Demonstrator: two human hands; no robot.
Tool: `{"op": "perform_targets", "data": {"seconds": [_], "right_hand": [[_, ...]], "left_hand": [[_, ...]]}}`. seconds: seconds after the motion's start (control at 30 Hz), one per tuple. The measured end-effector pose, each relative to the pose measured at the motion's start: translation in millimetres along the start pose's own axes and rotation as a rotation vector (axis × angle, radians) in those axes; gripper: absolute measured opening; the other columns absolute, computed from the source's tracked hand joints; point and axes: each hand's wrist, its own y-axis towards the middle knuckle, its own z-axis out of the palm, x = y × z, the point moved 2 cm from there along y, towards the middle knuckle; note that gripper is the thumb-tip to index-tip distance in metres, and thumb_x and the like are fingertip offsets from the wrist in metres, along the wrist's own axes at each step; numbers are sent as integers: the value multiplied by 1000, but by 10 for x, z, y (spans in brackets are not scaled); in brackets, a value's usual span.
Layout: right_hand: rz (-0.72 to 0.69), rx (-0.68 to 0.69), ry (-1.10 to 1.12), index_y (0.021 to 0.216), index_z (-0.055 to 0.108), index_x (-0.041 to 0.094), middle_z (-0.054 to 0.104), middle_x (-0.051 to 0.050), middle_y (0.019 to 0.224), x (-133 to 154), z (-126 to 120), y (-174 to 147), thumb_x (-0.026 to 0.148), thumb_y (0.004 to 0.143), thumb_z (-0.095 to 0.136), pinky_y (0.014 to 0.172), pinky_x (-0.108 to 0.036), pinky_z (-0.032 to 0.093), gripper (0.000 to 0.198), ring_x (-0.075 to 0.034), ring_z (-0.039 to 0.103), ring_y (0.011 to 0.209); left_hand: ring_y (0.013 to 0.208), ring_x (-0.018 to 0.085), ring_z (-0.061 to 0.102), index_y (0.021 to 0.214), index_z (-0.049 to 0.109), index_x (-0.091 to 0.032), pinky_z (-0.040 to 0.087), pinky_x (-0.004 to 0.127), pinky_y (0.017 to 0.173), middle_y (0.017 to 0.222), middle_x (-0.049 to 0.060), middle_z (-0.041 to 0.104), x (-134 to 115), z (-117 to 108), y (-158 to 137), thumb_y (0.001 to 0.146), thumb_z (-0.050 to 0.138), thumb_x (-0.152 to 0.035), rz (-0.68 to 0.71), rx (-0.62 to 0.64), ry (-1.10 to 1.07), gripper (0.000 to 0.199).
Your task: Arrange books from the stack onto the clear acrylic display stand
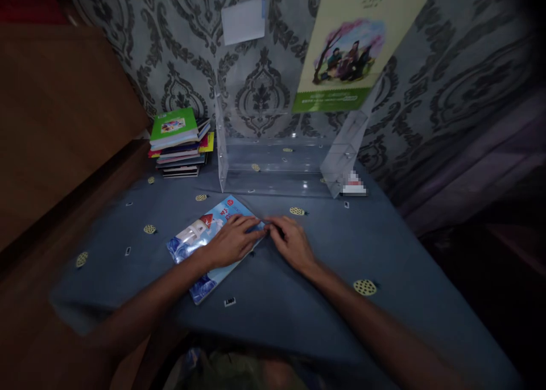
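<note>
Atop the blue tablecloth (pixel 324 265), the left hand (pixel 232 241) spreads loosely on a picture book (pixel 200 229); the right hand (pixel 293 243) curls its fingers at the corner, grip unclear. Handling that corner seems underway, calling for a light pinch.

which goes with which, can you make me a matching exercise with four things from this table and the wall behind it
Things:
1. clear plastic rack
2. blue-covered book
3. book stack
4. poster

Descriptions:
A. topped by a green cover
B. pale, with a green lower band
C. partly under the left hand
D. transparent, standing on the tablecloth

Pairs: 1-D, 2-C, 3-A, 4-B
</note>
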Motion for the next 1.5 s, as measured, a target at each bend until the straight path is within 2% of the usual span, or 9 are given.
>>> {"op": "perform_targets", "data": {"seconds": [0.2,0.53,0.7,0.87,1.0,1.1,1.23,1.37,1.5], "right_hand": [[-90,27,-152,109,73,21,74,-9,88,88,-4,-17,21,96,46,84,-42,49,29,-27,64,85],[-200,-12,-255,103,72,19,75,-8,87,144,11,-87,21,97,50,81,-38,45,23,-24,63,84],[-195,11,-298,107,72,16,75,-9,83,194,23,-161,22,98,49,76,-38,46,25,-26,63,79],[-144,82,-245,117,69,18,77,-12,104,241,37,-248,23,98,47,88,-45,53,29,-28,69,89],[-130,112,-210,116,70,20,74,-14,122,308,49,-306,24,97,49,101,-51,52,29,-30,70,109],[-124,135,-162,117,71,21,73,-13,125,372,72,-349,25,97,50,104,-52,51,29,-29,69,114],[-94,93,-149,117,72,22,71,-14,129,399,132,-411,27,96,53,105,-54,52,29,-30,68,117],[-86,45,-152,117,72,20,69,-16,129,372,186,-459,28,95,53,102,-57,54,30,-33,66,120],[-116,31,-131,118,70,22,69,-14,130,391,189,-463,26,95,54,98,-54,57,29,-32,66,119]], "left_hand": [[133,27,54,132,62,-20,42,47,111,139,15,61,-42,-66,-99,101,46,-19,34,37,9,35],[139,22,52,144,54,-20,37,46,120,144,10,61,-275,-201,-869,101,44,-16,9,63,-81,44],[135,20,56,140,58,-20,39,42,119,140,8,64,-334,-272,-1032,103,44,-19,-40,-1,-204,40],[125,22,61,131,64,-23,47,40,110,133,9,67,100,-405,-907,102,46,-27,-313,-142,-281,34],[117,30,61,133,60,-16,48,48,104,125,16,65,459,-442,-770,99,48,-28,-655,-35,-67,38],[113,31,60,133,59,-13,49,46,99,119,17,64,523,-406,-695,98,48,-27,-713,64,24,40],[110,30,61,130,61,-15,48,41,95,115,15,65,600,-331,-646,95,50,-29,-756,4,-3,39],[89,25,64,104,69,-18,47,32,80,89,6,67,828,-262,-637,86,60,-34,-883,-126,-358,26],[60,17,54,67,61,-19,38,25,57,58,-2,54,965,-190,-621,79,63,-45,-939,-181,-796,28]]}}
